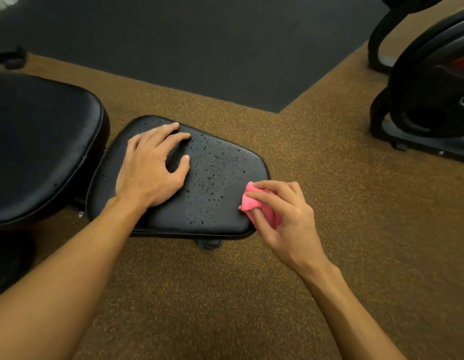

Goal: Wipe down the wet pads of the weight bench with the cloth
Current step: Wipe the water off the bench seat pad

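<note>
A black padded seat pad [218, 172] of the weight bench lies in the middle of the head view, dotted with water drops across its centre and right half. My left hand [150, 167] rests flat on its left part, fingers spread. My right hand [283, 214] grips a bunched pink cloth [251, 201] at the pad's right edge, and the cloth touches the pad there. The larger black back pad [41, 146] sits to the left, and I see no drops on it.
Brown speckled rubber floor [225, 294] surrounds the bench, with a dark grey mat [199, 48] beyond. A black rack with weight plates [431, 89] stands at the right. A bench support [209, 244] shows under the seat pad's near edge.
</note>
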